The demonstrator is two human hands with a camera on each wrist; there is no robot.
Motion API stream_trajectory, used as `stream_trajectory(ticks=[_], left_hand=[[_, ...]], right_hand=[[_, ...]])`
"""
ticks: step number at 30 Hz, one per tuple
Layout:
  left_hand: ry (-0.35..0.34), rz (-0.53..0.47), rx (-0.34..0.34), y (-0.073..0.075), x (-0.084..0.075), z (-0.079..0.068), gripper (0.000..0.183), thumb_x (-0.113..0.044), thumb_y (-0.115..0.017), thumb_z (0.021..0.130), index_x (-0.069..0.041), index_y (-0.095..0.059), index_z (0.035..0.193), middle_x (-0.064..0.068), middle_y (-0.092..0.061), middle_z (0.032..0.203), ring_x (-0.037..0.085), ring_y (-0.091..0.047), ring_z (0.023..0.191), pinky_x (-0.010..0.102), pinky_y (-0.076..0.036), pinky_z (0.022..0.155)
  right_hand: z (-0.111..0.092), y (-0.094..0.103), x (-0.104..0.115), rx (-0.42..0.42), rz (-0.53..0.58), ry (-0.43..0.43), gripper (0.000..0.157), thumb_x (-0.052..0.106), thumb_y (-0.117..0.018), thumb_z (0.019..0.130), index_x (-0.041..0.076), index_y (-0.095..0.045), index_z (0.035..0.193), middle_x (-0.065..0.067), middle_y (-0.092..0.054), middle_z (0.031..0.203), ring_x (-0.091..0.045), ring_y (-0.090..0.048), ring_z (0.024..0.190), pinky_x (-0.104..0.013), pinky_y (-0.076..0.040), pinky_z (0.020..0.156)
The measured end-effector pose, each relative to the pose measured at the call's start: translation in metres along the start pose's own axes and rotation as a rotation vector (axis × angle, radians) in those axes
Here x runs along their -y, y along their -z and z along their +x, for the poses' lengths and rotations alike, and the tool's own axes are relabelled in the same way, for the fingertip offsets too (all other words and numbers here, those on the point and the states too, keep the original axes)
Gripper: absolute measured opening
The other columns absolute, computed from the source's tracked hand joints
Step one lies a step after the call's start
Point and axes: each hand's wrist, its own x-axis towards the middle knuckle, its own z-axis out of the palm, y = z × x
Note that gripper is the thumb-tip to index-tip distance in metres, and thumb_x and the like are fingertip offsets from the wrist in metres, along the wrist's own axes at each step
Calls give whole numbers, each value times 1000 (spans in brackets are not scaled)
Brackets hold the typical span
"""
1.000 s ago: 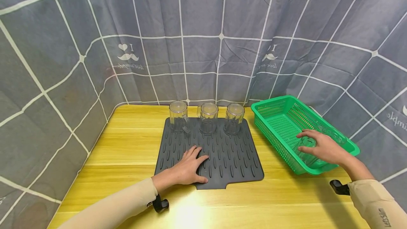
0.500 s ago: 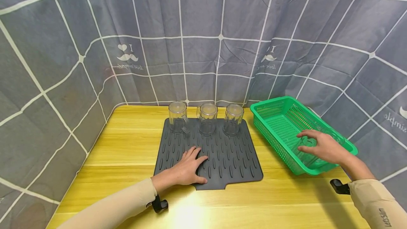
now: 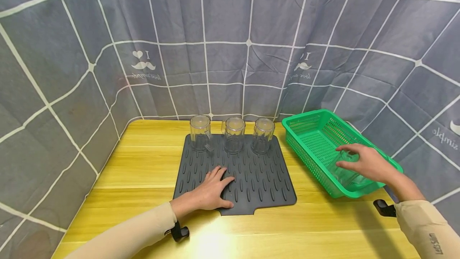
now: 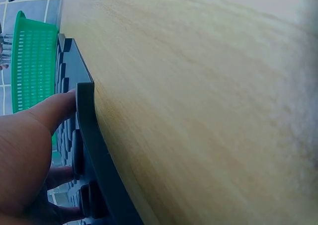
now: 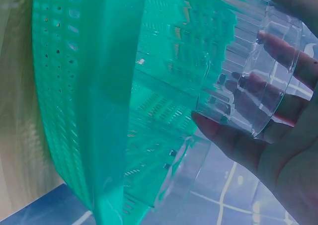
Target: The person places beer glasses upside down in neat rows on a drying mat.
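Observation:
My right hand (image 3: 373,165) reaches into the green plastic basket (image 3: 309,161), its thumb and fingers round the base end of a clear glass mug (image 5: 246,93). Another clear glass (image 5: 184,175) lies beside it in the right wrist view. My left hand (image 3: 210,193) rests spread on the near left part of a dark ridged drying mat (image 3: 262,185), the thumb close to its front edge. Along the back of the mat, base up, stand three glass mugs: a left one (image 3: 200,131), a middle one (image 3: 233,133) and a right one (image 3: 263,133).
A yellow wood-grain table (image 3: 143,147) carries the mat and basket. Grey curtain (image 3: 226,19) with white lines encloses it at the back and sides. The basket stands to the right of the mat, angled, its near rim close to my right wrist.
My right hand has shifted slightly back and to the right over the basket, hiding more of the glass behind it. My left hand stays on the mat. The head view has turned slightly.

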Motion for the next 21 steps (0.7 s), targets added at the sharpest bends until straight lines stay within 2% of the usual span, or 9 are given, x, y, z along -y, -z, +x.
stream_trajectory(ticks=[11,21], left_hand=[[5,0,3,-1,1,1,83,-56,-75,85,-16,-47,151,22,-22,163,45,-13,153,67,-21,118],[4,1,8,-1,2,1,83,-57,-75,85,-16,-47,151,22,-22,163,45,-13,153,67,-21,118]], right_hand=[[4,5,1,3,-6,11,48,35,-74,93,5,-65,130,-20,-66,125,-41,-62,109,-57,-51,85],[5,11,4,-1,-41,12,46,34,-75,92,7,-66,129,-18,-67,126,-37,-64,106,-51,-51,83]])
